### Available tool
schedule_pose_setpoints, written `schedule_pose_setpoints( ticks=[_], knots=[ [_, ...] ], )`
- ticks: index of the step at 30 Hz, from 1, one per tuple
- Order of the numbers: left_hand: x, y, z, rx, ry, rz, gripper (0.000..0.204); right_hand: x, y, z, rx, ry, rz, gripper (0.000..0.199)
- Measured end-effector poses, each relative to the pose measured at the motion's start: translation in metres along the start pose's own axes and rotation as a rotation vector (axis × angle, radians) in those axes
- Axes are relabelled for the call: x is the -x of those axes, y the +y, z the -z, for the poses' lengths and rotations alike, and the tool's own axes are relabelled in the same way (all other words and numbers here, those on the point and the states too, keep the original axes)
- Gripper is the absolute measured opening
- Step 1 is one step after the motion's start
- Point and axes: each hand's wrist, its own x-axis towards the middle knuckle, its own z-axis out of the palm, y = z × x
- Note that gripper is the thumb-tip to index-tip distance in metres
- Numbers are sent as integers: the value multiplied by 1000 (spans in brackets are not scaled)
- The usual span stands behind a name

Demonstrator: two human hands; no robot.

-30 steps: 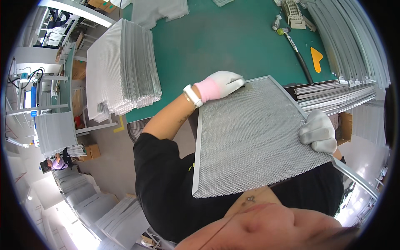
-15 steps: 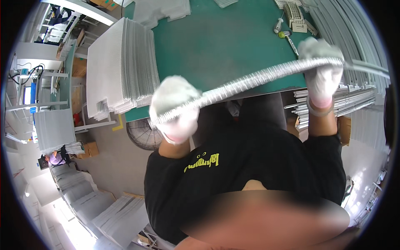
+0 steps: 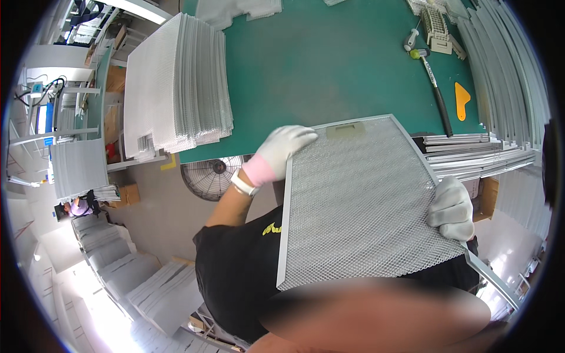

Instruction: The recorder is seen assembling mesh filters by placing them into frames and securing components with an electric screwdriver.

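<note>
A silver metal mesh filter panel (image 3: pixel 359 194) is tilted up in front of my body, its broad face showing. Light metal frame strips edge its left, top and right sides, while the lower mesh edge is bare. A small tan rectangular inset sits near the top edge. My left hand (image 3: pixel 281 150), in a white glove with a pink cuff, grips the upper left corner. On the right edge my gloved right hand (image 3: pixel 451 210) is closed around the frame. Below that hand a metal frame strip (image 3: pixel 493 275) sticks out to the lower right, past the mesh.
A thick stack of mesh sheets (image 3: pixel 176 88) stands on the green table (image 3: pixel 306 65) at left. A hammer (image 3: pixel 436 94), a screwdriver (image 3: pixel 411 40) and an orange scraper (image 3: pixel 462 101) lie at right. Metal strips (image 3: pixel 471 154) are piled beside the table; a fan (image 3: pixel 213 176) stands below.
The panel was edge-on across both hands; now its face shows. My right hand has come down toward my body, and my left hand has moved slightly right and up.
</note>
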Motion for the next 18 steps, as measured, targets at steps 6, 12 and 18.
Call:
schedule_pose_setpoints(
  ticks=[6,12,18],
  knots=[
    [7,-15,8,-208,-47,220,42,-5,20,4,148,-12,-122,18],
    [-27,60,83,742,851,-584,28,4,41,12,245,181,-284,11],
    [-68,50,91,253,1396,-171,17,72,98,-8,671,265,-799,68]
  ],
)
